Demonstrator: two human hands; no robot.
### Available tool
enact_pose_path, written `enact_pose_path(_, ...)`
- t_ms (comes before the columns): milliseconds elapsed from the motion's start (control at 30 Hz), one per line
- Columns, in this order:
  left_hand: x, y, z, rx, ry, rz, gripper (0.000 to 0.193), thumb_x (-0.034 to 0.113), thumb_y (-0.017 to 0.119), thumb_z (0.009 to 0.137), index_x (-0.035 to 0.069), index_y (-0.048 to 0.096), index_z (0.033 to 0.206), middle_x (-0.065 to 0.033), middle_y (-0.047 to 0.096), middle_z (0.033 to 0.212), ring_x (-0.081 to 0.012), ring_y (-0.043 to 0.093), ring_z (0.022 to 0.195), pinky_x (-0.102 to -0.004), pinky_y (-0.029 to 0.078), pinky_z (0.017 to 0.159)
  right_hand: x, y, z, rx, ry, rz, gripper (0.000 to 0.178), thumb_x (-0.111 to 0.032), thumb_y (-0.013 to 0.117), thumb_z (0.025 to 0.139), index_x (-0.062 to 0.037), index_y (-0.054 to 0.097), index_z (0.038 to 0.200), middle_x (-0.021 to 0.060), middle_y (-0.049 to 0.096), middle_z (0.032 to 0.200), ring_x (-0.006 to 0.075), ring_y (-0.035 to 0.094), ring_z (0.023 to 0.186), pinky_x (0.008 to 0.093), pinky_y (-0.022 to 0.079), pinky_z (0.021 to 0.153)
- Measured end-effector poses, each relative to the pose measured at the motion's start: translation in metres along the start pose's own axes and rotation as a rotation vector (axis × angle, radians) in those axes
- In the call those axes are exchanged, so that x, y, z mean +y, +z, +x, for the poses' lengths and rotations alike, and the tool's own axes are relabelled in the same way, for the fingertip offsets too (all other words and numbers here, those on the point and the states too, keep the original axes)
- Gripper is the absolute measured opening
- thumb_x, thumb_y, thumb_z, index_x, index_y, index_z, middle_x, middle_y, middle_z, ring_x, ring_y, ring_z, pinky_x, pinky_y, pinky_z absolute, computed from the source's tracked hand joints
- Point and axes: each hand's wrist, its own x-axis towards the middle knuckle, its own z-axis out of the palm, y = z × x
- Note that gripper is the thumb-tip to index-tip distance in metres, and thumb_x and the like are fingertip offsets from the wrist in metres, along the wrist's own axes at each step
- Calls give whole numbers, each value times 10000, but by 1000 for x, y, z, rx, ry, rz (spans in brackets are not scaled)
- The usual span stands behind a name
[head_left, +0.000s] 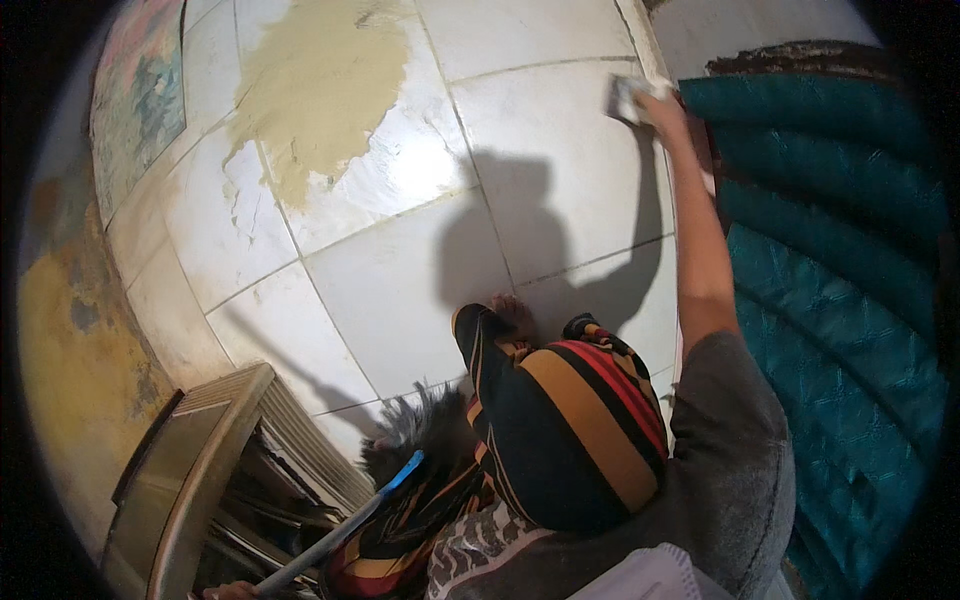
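Observation:
My right arm reaches to the far right, where my right hand (662, 110) is closed round a small grey-and-white item (624, 100). Motion blurs this item, so its kind is unclear; it is at the tiled floor near the wall edge. At the bottom left edge, my left hand (230, 592) shows only in part, closed at the lower end of a broom (345, 525). Its grey handle ends in a blue part, and dark bristles (418, 428) fan out beyond. A beige patch (320, 95) with a ragged edge spreads over the white tiles (390, 285).
Dark teal quilted covering (830, 300) runs along the right side. At lower left stands a frame-like piece of furniture (215, 470) with a ribbed side. A colourful sheet (140, 110) lies at the far left, by a stained yellow surface (75, 340). My striped-clad knee (590, 430) is bent in front.

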Motion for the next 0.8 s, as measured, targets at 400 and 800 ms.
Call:
enact_pose_path(400,-3,26,-60,-30,-21,7,467,536,440,809,71,476,827,-29,388,583,-96,307,386,-236,279,389,47,-12,-108,-324,49,540,206,-127,612,762,-18,571,932,58,594,858,136,576,732,275,475,625)
enact_pose_path(800,-30,-12,-95,-75,-7,-44,459,520,428,823,87,445,669,-34,405,592,-98,310,386,-232,277,399,265,-178,-245,-97,510,110,318,-252,581,792,-34,549,1022,70,568,977,142,512,925,301,408,779)
